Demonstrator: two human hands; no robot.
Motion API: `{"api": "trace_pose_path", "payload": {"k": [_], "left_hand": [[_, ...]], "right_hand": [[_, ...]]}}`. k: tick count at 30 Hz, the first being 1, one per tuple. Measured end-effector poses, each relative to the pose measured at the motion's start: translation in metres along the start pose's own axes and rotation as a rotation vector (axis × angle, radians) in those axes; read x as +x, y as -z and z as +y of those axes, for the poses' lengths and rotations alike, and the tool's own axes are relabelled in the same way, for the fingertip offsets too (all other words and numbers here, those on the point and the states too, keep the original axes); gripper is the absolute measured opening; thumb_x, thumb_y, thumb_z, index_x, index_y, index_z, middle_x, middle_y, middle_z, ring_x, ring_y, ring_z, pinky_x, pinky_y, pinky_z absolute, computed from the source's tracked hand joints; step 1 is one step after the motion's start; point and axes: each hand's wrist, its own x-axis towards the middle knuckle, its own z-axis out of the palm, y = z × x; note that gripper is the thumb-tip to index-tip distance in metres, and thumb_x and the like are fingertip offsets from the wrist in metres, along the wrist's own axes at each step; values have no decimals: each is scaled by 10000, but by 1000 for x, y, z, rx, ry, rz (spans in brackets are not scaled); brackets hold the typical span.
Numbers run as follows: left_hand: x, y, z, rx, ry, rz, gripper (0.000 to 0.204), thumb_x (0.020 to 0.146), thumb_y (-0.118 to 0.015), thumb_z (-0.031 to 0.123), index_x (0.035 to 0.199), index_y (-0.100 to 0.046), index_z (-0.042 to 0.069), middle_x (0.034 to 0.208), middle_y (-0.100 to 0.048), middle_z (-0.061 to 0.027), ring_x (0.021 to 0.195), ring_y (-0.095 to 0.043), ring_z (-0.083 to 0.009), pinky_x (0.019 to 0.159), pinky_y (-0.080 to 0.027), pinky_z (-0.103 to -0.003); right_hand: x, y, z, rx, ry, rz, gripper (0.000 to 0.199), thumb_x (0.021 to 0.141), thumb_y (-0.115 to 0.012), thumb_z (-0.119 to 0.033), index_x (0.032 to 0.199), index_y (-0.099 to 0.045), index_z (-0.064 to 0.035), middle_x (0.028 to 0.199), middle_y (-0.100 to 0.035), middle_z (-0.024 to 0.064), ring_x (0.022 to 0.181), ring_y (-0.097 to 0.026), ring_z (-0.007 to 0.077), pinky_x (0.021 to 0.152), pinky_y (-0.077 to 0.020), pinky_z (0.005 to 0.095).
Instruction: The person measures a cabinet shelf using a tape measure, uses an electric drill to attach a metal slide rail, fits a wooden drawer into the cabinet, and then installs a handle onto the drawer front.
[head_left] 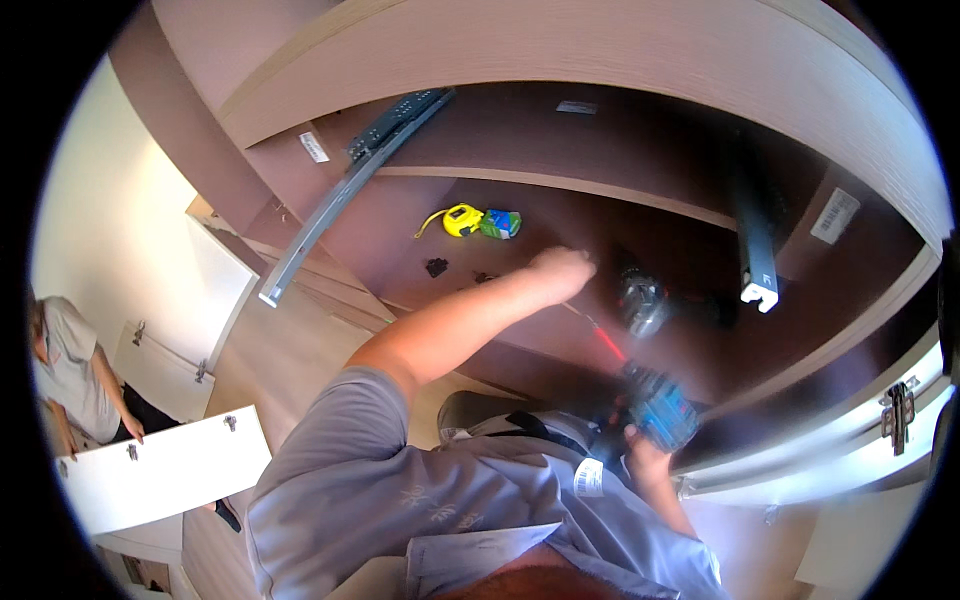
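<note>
Head view: right hand [648, 462] clamped on blue cordless drill [655, 405], long bit pointing up-left toward closed left hand [562, 270]; white rectangular label [314, 147] on cabinet wall.

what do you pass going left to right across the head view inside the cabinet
left drawer slide → yellow tape measure → green box → left hand → blue drill in the right hand → right drawer slide → door hinge

Left arm outstretched, hands [562, 270] [645, 455] closed
</note>
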Motion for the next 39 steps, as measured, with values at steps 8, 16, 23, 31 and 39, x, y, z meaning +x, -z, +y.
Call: {"api": "trace_pose_path", "payload": {"k": [8,16,23,31,39], "left_hand": [[7,-10,1,58,-71,22,198,887,-611,148,945,-771,46,951,-758,-186,914,-757,-378,754,-623,-508],[17,7,25,-117,190,-126,227,770,-794,76,996,-815,58,1084,-786,-134,1005,-757,-311,797,-634,-468],[10,-5,24,-232,277,38,184,830,-693,116,955,-809,48,1065,-774,-166,1005,-748,-363,791,-627,-468],[-84,15,22,-1236,195,431,170,850,-722,131,1004,-741,60,1026,-733,-98,870,-700,-233,742,-563,-387],[-236,-57,31,-2660,633,210,140,954,-600,140,1070,-660,90,1108,-693,-93,925,-654,-204,794,-529,-324]], "right_hand": [[2,1,5,-150,-20,61,617,814,-817,-375,1277,-601,-29,1108,-681,102,917,-665,208,819,-547,356],[-6,2,-4,-219,0,75,612,851,-770,-482,1232,-607,-31,1042,-638,77,917,-601,192,819,-475,329],[0,22,3,-139,-32,17,672,785,-822,-331,1334,-568,-39,1222,-646,118,996,-634,224,894,-518,369],[-23,83,20,-391,-42,25,600,847,-764,-320,1317,-567,-3,1189,-630,127,1005,-600,235,906,-482,388],[5,53,15,-257,-68,-30,692,826,-813,-403,1353,-546,-41,1232,-603,112,1023,-595,225,912,-476,382]]}}
